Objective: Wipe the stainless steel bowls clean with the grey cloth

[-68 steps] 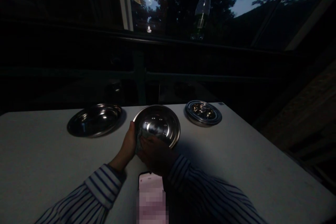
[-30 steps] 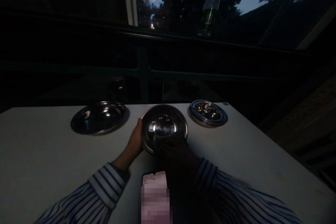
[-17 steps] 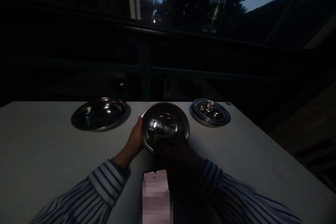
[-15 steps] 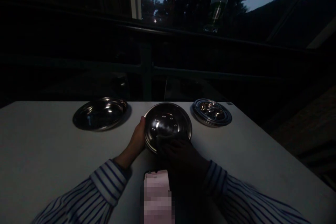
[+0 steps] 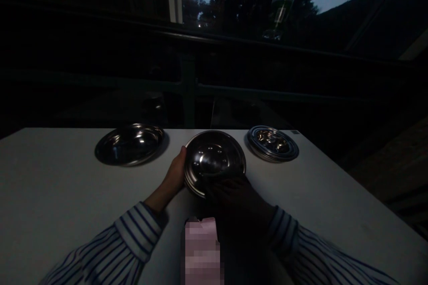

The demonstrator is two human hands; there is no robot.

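A shiny stainless steel bowl (image 5: pixel 214 153) is tilted toward me at the middle of the table. My left hand (image 5: pixel 177 171) grips its left rim, thumb on the edge and fingers hidden behind. In deep shadow, my right hand (image 5: pixel 230 191) lies at the lower right of the bowl's inside. Its fingers are bent over what looks like a dark cloth (image 5: pixel 212 182), pressed against the metal; the cloth's outline is hard to make out.
On the white table (image 5: pixel 60 196), a wide steel basin (image 5: pixel 130 144) stands at the back left. Several stacked steel dishes (image 5: pixel 272 142) are at the back right. A pink, blurred-out object (image 5: pixel 202 249) is close to me. Behind is a window with a plastic bottle (image 5: pixel 282 4).
My right hand has shifted slightly right and down along the bowl's inside, with the dark cloth under it. The left hand keeps its hold on the rim. The view has moved a little.
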